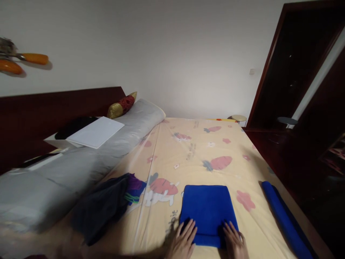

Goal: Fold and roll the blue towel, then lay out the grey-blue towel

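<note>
A folded blue towel (pixel 207 209) lies flat on the yellow carrot-print bedsheet (pixel 194 151) near the bed's front edge. My left hand (pixel 183 241) rests palm down on the towel's near left corner, fingers spread. My right hand (pixel 235 243) presses flat on the towel's near right corner, fingers apart. Neither hand grips anything. A rolled blue towel (pixel 283 216) lies along the bed's right edge, apart from both hands.
A heap of dark and purple clothes (pixel 107 205) lies left of the folded towel. A long grey bolster (pixel 81 162) runs along the dark headboard (pixel 54 108), with white paper (pixel 95 132) and a red-gold cushion (pixel 122 105) on it. A dark wooden wardrobe (pixel 302 108) stands at right.
</note>
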The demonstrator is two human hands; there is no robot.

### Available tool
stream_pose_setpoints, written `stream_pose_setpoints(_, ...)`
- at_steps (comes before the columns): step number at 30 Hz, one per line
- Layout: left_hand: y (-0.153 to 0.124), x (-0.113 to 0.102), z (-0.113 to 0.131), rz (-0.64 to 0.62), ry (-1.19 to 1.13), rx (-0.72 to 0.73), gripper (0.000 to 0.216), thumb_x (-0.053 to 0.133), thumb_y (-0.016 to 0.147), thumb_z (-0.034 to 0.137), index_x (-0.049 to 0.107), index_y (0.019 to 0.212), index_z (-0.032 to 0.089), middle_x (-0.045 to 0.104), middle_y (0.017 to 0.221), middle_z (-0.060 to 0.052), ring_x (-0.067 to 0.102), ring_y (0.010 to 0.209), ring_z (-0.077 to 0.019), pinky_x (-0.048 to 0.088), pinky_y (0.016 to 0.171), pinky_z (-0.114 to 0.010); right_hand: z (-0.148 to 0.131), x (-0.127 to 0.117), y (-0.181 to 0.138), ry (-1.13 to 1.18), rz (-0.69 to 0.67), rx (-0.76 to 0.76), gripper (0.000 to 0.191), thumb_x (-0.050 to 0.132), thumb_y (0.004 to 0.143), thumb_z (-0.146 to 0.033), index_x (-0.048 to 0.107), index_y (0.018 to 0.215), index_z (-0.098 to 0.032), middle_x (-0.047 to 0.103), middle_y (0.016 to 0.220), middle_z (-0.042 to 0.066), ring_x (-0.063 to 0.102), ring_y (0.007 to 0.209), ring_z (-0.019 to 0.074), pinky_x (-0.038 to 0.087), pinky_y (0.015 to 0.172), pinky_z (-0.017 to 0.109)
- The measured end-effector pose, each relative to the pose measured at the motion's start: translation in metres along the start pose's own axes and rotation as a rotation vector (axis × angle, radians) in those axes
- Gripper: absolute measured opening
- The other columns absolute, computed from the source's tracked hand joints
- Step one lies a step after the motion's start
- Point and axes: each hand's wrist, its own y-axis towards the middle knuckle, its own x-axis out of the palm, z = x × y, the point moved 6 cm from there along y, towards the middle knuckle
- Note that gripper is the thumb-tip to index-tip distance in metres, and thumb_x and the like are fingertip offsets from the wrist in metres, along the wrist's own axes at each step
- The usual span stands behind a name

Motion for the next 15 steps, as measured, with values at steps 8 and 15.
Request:
stream_pose_setpoints(8,0.015,-0.001,-0.001,0.020,0.002,-0.050,0.060,0.037,0.098,0.037,0.011,0.152,0.029,0.033,0.154,0.001,0.038,0.136,-0.0159,0.033,0.111,-0.035,-0.020,0.002,0.009,0.024,-0.039,-0.032,0.039,0.043,0.092,-0.039,0.057,0.128,-0.035,0.060,0.133,0.002,0.056,0.123,0.0243,0.049,0.093,0.038)
stream_pose_setpoints(15,-0.014,-0.017,-0.026,0.174,0.237,-0.071,0.052,0.041,0.096,0.029,0.033,0.147,0.025,0.046,0.148,-0.002,0.042,0.133,-0.0180,0.032,0.107,-0.035,0.061,-0.024,-0.024,-0.048,0.101,0.212,0.040,0.040,0.093,-0.045,0.057,0.128,-0.035,0.059,0.135,0.003,0.059,0.119,0.0256,0.049,0.083,0.040)
